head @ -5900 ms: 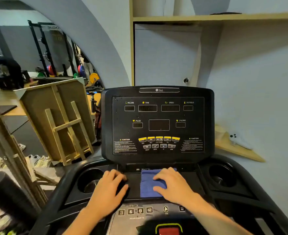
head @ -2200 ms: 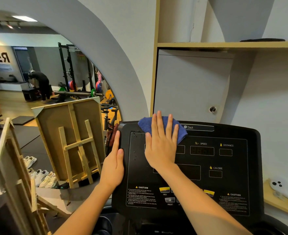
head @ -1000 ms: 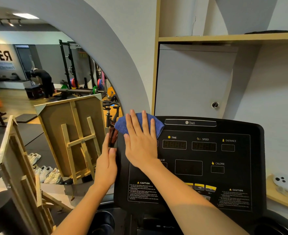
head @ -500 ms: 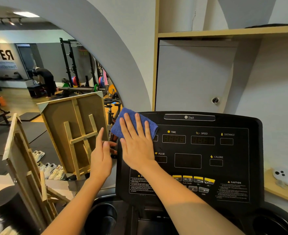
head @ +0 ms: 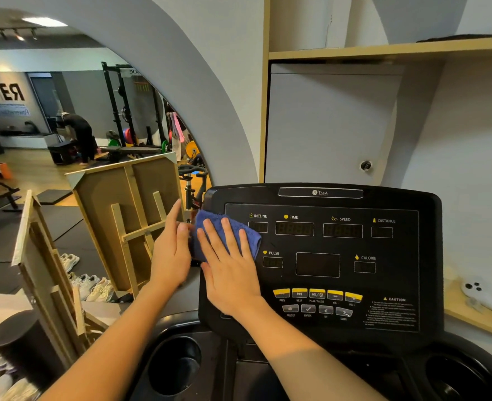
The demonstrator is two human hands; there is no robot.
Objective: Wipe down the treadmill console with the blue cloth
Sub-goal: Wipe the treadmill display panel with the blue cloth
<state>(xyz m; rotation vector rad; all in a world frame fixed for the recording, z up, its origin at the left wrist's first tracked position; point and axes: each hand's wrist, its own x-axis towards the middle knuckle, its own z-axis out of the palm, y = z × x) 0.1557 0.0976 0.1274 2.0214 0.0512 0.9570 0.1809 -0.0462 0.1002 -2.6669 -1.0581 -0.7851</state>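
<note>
**Cloth at console's left edge**

Right hand (head: 229, 273) flat, fingers (head: 229, 235) spread, pressing the blue cloth (head: 250, 237) onto the treadmill console (head: 383, 279) beside the INCLINE readout. Cloth lies under the fingers, protruding above and right of them. Left hand (head: 170, 256) open, fingers together, thumb touching the cloth's left edge.

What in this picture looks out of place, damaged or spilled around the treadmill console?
Nothing looks damaged or spilled on the console. The right hand presses the blue cloth flat on its left part, and the left hand is at its left edge. The only odd things are the wooden frames leaning tilted beside the treadmill.
</note>
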